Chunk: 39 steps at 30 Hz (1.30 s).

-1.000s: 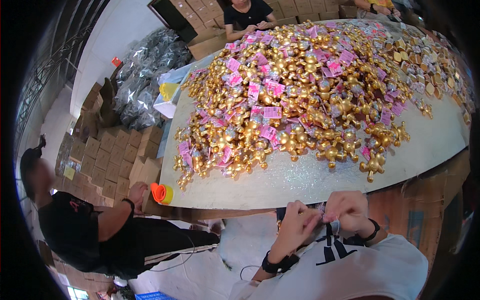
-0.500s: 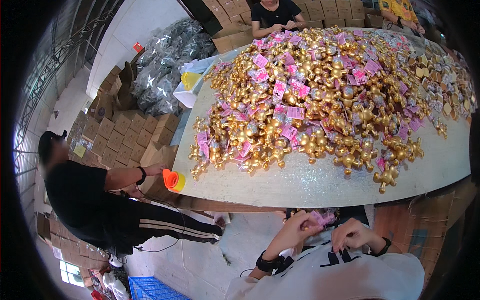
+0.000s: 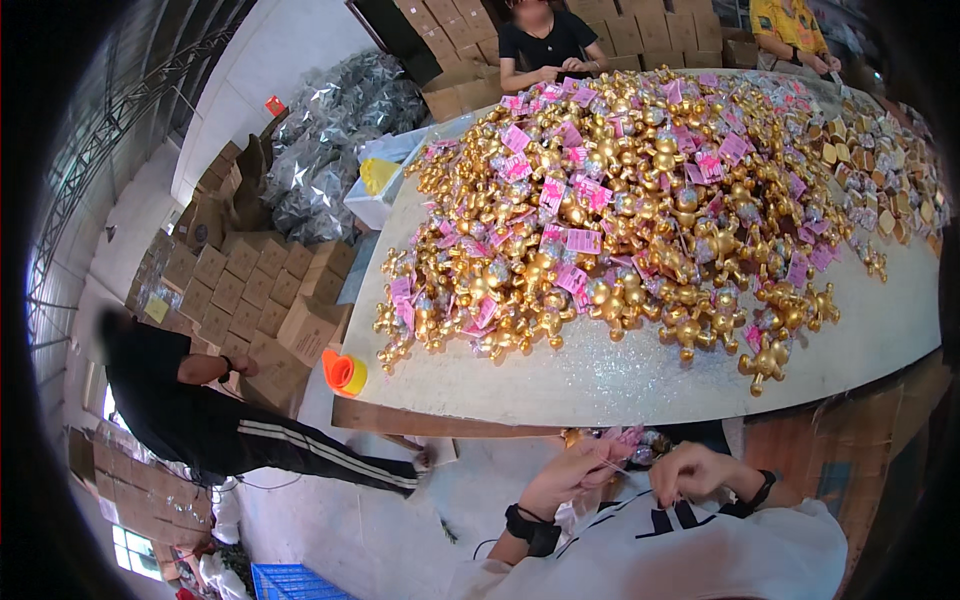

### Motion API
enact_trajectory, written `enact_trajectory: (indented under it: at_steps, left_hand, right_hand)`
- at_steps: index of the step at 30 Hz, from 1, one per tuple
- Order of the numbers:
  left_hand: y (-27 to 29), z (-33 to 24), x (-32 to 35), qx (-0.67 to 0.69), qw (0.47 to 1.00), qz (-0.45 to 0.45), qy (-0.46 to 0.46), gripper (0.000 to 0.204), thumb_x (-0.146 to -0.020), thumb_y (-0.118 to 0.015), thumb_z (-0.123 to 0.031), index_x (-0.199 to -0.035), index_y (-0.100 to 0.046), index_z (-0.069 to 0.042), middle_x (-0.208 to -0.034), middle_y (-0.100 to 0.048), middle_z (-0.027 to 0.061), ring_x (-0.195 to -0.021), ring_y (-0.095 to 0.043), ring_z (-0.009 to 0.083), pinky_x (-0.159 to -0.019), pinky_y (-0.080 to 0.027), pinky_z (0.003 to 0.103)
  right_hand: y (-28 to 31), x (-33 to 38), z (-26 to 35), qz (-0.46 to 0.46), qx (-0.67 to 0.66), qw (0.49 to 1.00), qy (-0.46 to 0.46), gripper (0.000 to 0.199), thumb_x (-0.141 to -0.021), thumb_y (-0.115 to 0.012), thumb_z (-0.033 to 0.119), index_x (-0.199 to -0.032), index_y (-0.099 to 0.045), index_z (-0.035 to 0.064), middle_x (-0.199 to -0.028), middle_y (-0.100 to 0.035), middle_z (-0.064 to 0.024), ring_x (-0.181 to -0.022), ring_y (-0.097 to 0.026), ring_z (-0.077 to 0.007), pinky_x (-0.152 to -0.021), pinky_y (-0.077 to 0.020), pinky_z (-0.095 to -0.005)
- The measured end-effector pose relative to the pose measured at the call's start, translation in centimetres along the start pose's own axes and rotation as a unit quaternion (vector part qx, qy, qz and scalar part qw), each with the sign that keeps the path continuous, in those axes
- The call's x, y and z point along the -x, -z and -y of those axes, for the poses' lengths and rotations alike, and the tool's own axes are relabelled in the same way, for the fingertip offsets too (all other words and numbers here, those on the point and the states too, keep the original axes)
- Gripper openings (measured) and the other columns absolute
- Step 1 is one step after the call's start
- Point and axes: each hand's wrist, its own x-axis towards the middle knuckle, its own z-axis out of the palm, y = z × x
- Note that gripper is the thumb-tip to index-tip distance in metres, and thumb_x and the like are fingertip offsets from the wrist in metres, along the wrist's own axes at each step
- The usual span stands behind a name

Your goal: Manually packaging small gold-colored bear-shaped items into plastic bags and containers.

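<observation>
My left hand (image 3: 572, 472) is just below the table's near edge, its fingers pinched together at a pink tag (image 3: 628, 436). A thin thread seems to run from these fingertips toward my other hand. Close beside it on the right, my right hand (image 3: 695, 470) is closed with bent fingers; what they grip is too small to make out. Past both hands, partly hidden, are shiny round pieces (image 3: 655, 441) in my lap. On the table lies a large heap of gold figure ornaments (image 3: 610, 240) with pink tags.
The pale tabletop (image 3: 480, 385) curves around in front of me. An orange and yellow tape roll (image 3: 345, 373) sits on its left corner. Cartons (image 3: 245, 290) and bagged silver stars (image 3: 335, 140) are stacked at left. One person (image 3: 150, 390) stands left; two others work across the table.
The person at left has let go of the tape roll and stepped away leftward. My left hand has shifted slightly left and down, with the pink tag now beyond its fingers.
</observation>
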Motion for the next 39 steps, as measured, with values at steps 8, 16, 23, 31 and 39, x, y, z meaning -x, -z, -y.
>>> enact_trajectory:
  at_steps: [8, 16, 23, 31, 39]
  left_hand:
    - [-2.6, -3.3, -0.1, -0.659, 0.751, 0.019, -0.037, 0.023, -0.088, -0.057, -0.025, -0.085, -0.067, -0.005, -0.066, -0.058, 0.006, -0.066, -0.057, 0.0224, -0.059, -0.044, 0.032]
    - [-10.0, -12.4, 1.9, -0.821, 0.348, -0.254, -0.375, 0.031, -0.061, -0.082, -0.019, -0.089, -0.073, -0.027, -0.133, -0.039, 0.0094, -0.093, -0.048, 0.0262, -0.066, -0.045, 0.034]
    - [-13.3, -9.6, 0.8, -0.527, 0.116, -0.283, -0.793, 0.043, -0.053, -0.087, -0.023, -0.092, -0.072, -0.036, -0.152, -0.013, 0.0053, -0.105, -0.044, 0.0238, -0.067, -0.043, 0.033]
    - [-9.0, -6.6, 0.4, -0.602, 0.331, -0.294, -0.665, 0.044, -0.055, -0.086, -0.018, -0.094, -0.073, -0.032, -0.137, -0.03, 0.0088, -0.101, -0.045, 0.0297, -0.07, -0.044, 0.033]
    - [-12.8, -7.1, 1.3, -0.532, 0.669, -0.14, -0.499, 0.041, -0.069, -0.076, -0.003, -0.105, -0.07, -0.023, -0.14, -0.038, 0.0166, -0.116, -0.043, 0.0304, -0.089, -0.041, 0.038]
  right_hand:
    - [2.6, -4.0, -1.5, -0.332, -0.078, 0.935, 0.097, 0.016, -0.091, -0.059, 0.015, -0.085, -0.048, 0.0055, -0.073, -0.052, -0.0057, -0.063, -0.049, -0.0136, -0.059, -0.0426, -0.0262]
    - [-3.6, -10.5, 11.0, -0.008, 0.646, 0.651, 0.398, 0.015, -0.066, -0.064, -0.001, -0.08, -0.061, 0.0032, -0.09, -0.063, -0.0096, -0.074, -0.062, -0.0207, -0.056, -0.0492, -0.0263]
    - [-5.9, -12.9, 10.7, -0.198, 0.278, 0.668, 0.661, 0.008, -0.072, -0.062, -0.002, -0.068, -0.057, 0.0037, -0.067, -0.06, -0.0107, -0.055, -0.057, -0.0185, -0.043, -0.0422, -0.027]
    - [-5.0, -12.1, 4.7, -0.39, 0.109, 0.838, 0.365, 0.019, -0.089, -0.052, 0.004, -0.07, -0.049, 0.004, -0.073, -0.058, -0.0106, -0.062, -0.056, -0.0178, -0.055, -0.0452, -0.0271]
    - [-6.8, -10.8, 11.7, 0.181, 0.533, 0.636, 0.528, 0.017, -0.083, -0.063, 0.02, -0.092, -0.064, 0.0064, -0.096, -0.063, -0.0122, -0.09, -0.06, -0.0317, -0.081, -0.0476, -0.0422]
